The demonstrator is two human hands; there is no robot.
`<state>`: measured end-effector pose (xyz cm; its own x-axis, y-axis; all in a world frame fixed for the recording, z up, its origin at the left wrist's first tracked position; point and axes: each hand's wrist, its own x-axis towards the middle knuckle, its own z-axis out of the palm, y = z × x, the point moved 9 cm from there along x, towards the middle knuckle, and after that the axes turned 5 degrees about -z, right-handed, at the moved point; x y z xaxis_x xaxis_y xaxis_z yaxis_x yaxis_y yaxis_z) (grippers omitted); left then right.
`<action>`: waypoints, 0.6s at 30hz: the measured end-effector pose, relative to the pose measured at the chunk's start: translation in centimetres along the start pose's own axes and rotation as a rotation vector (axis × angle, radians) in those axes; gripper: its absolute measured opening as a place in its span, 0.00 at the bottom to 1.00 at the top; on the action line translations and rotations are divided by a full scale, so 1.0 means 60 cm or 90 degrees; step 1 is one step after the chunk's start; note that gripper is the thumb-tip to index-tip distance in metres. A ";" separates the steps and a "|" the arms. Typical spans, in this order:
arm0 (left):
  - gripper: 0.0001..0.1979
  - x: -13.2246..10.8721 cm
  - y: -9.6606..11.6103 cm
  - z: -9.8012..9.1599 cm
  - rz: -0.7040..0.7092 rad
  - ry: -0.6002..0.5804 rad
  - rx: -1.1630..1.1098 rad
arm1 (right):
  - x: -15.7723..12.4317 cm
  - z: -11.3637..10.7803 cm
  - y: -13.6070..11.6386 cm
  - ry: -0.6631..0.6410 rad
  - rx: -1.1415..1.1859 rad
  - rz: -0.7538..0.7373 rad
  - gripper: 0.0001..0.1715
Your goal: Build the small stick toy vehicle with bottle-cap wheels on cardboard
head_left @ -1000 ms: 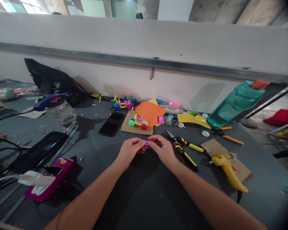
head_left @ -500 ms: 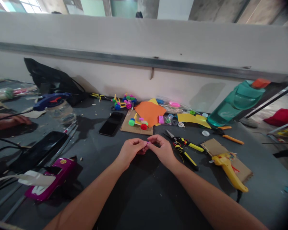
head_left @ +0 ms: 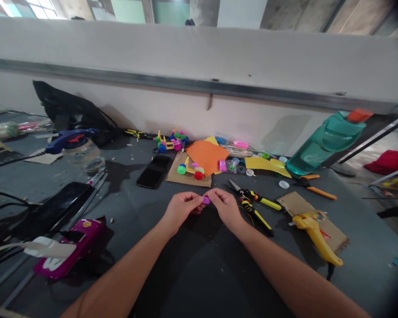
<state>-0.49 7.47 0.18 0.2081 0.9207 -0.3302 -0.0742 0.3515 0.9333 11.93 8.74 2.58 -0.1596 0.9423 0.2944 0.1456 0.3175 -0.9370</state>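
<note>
A small lump of purple clay (head_left: 206, 200) is pinched between my two hands above the near middle of the table. My left hand (head_left: 183, 209) grips its left side with thumb and fingers. From the other side, my right hand (head_left: 223, 205) holds it between thumb and bent fingers. Just beyond my hands, a little model car (head_left: 190, 170) with green, blue and red wheels rests on a piece of cardboard (head_left: 176, 174). Nearest my right hand lie pliers with yellow-and-black handles (head_left: 257, 217).
Left of the cardboard lies a phone (head_left: 154, 171). Orange paper (head_left: 208, 155) and a pink packet (head_left: 222, 165) sit behind. A yellow glue gun (head_left: 315, 232) and a teal bottle (head_left: 325, 141) stand right. A purple power strip (head_left: 73, 251) and a blue glue gun (head_left: 71, 138) are left.
More of the purple clay now shows between my fingertips, and my right fingers have shifted slightly. Another person's hand at the far left has gone out of view.
</note>
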 end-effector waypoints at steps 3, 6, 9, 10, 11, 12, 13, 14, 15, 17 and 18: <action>0.11 0.000 0.001 -0.004 -0.005 0.010 -0.027 | -0.001 -0.008 -0.024 0.018 -0.059 -0.074 0.13; 0.11 0.000 0.001 -0.004 -0.007 0.006 -0.048 | -0.007 -0.004 -0.058 0.003 -0.179 -0.190 0.16; 0.12 0.000 -0.002 0.001 -0.017 -0.019 -0.065 | -0.011 -0.002 -0.072 0.006 -0.232 -0.245 0.09; 0.13 0.000 -0.003 0.002 -0.022 -0.026 -0.072 | -0.011 -0.004 -0.073 0.017 -0.237 -0.246 0.08; 0.13 0.000 -0.004 0.003 -0.027 -0.031 -0.078 | -0.011 -0.006 -0.072 0.027 -0.240 -0.244 0.07; 0.14 0.000 -0.006 0.004 -0.033 -0.033 -0.084 | -0.011 -0.007 -0.072 0.034 -0.241 -0.241 0.07; 0.15 0.000 -0.007 0.004 -0.038 -0.034 -0.087 | -0.010 -0.007 -0.071 0.037 -0.242 -0.239 0.07; 0.15 0.000 -0.008 0.004 -0.041 -0.034 -0.088 | -0.011 -0.007 -0.071 0.036 -0.241 -0.239 0.07; 0.15 0.000 -0.008 0.004 -0.043 -0.033 -0.086 | -0.011 -0.006 -0.072 0.033 -0.240 -0.241 0.07; 0.14 0.000 -0.007 0.004 -0.041 -0.032 -0.081 | -0.012 -0.003 -0.073 0.024 -0.238 -0.246 0.07; 0.14 -0.001 -0.007 0.004 -0.038 -0.032 -0.080 | -0.012 -0.001 -0.074 0.020 -0.237 -0.248 0.07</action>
<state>-0.22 7.25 -0.15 0.2638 0.8891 -0.3741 -0.1813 0.4266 0.8861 11.48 6.65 6.54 -0.2423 0.7482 0.6176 0.4189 0.6548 -0.6290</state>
